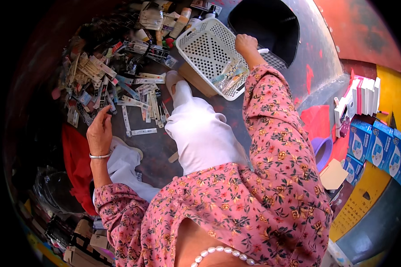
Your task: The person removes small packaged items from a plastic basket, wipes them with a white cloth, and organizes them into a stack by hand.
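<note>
A white perforated plastic basket (199, 42) is tilted ahead of me, with a few slim clear packets (231, 75) in its near right corner. My right hand (246, 44) is closed on the basket's right rim; its fingertips are hidden. On the left, my left hand (100, 131) hovers beside a spread of thin packaged sticks (153, 104), its fingers loosely bent and apart, with nothing seen in them. More slim packets lie heaped (91, 71) beyond that hand.
Bottles and tubes (181, 24) stand behind the heap. A black bag-like container (263, 26) sits past the basket. To the right are blue boxes (378, 147), white boxes (365, 95) and a purple container (321, 151). Red cloth (78, 160) lies by my left arm.
</note>
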The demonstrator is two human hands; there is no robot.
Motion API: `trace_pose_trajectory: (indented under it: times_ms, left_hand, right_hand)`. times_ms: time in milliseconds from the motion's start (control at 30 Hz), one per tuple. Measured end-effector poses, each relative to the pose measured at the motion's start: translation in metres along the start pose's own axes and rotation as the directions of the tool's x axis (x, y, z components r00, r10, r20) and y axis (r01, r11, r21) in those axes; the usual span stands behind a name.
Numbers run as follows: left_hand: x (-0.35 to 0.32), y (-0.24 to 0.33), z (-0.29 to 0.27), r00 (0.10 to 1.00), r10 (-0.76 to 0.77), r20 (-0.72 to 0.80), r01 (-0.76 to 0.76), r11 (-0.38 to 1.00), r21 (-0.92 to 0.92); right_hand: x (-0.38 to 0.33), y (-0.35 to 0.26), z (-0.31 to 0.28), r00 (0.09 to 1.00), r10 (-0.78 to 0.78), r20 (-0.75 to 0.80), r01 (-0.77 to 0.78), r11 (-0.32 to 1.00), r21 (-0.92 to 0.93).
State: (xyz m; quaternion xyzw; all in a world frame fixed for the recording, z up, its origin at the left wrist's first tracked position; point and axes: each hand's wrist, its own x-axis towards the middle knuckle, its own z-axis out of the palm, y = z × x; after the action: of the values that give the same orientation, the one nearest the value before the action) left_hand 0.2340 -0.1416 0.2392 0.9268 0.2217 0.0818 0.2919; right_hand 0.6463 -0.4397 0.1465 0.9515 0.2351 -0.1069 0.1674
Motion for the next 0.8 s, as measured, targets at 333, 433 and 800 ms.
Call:
trace_pose_trajectory:
  times_ms: [333,433,800]
  left_hand:
    - [-0.002,0.007,0.004,0.993,0.03,0.111,-0.038,0.997,0.068]
    - [-0.002,0.008,-0.001,0.994,0.041,0.097,-0.049,0.996,0.074]
    - [-0.007,0.009,-0.004,0.985,0.133,0.106,-0.147,0.98,0.136]
  right_hand:
    - [-0.013,0.01,-0.029,0.983,-0.062,-0.172,0.072,0.996,0.052]
    - [-0.043,0.017,-0.059,0.978,-0.043,-0.205,0.054,0.997,0.05]
    - [-0.067,-0.022,0.052,0.73,-0.668,0.144,0.681,0.696,-0.226]
